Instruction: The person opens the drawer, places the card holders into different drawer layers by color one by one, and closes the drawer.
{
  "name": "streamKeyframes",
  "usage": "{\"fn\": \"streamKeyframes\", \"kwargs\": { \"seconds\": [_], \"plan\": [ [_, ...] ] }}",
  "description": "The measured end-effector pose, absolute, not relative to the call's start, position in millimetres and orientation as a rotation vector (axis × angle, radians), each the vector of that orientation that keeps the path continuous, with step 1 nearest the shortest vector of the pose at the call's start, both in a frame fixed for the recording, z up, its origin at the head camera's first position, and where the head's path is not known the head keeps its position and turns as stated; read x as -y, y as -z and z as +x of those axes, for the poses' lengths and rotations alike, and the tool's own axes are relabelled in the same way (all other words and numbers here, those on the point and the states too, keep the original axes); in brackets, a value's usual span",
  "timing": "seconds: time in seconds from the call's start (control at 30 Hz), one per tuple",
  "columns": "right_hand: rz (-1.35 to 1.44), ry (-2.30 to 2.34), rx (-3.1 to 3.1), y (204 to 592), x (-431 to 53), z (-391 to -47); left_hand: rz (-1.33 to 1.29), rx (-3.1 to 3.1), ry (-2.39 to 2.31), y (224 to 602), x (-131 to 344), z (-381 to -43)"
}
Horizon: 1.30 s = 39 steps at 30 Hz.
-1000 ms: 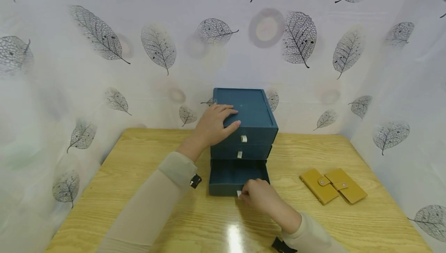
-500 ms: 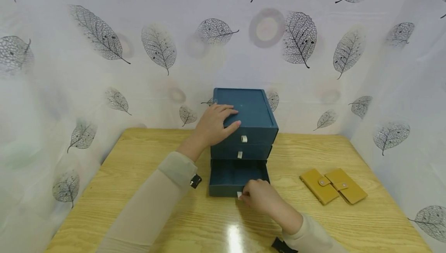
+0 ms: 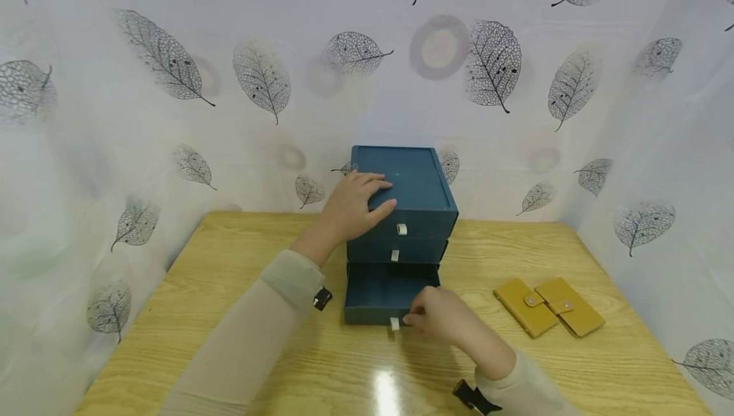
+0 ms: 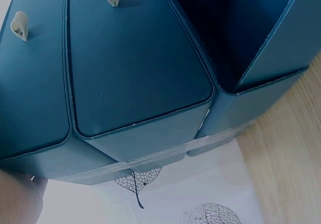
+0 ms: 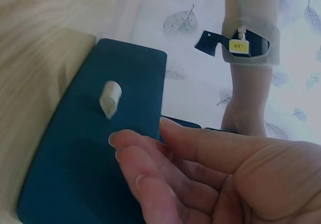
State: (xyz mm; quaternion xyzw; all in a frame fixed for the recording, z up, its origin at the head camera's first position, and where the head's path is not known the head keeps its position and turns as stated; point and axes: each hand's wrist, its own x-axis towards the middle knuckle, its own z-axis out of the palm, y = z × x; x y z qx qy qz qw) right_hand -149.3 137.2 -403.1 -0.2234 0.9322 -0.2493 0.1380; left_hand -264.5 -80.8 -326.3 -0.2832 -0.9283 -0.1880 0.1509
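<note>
A dark blue drawer cabinet stands on the table, its bottom drawer pulled out and its two upper drawers closed. Inside the bottom drawer, the part of the floor that shows is bare. My left hand rests on the cabinet's top left edge, fingers spread over the top. Just right of the bottom drawer's white pull tab is my right hand. In the right wrist view its fingers are loosely bent, apart from the tab and holding nothing. The left wrist view shows the drawer's side wall.
Two mustard-yellow wallets with snap straps lie on the table to the right, the left wallet close beside the right wallet. A leaf-printed curtain surrounds the wooden table at the back and sides.
My right hand has let go of the bottom drawer's pull tab and moved slightly right. The drawer stays pulled out, and my left hand has not moved.
</note>
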Motion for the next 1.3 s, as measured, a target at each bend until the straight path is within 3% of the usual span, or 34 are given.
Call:
{"fn": "streamKeyframes", "kwargs": {
  "seconds": [1.3],
  "plan": [
    [-0.400, 0.818, -2.772, 366.5, -231.7, -160.3, -0.810, 2.671, 0.520, 327.2, 80.2, -264.6]
  ]
}}
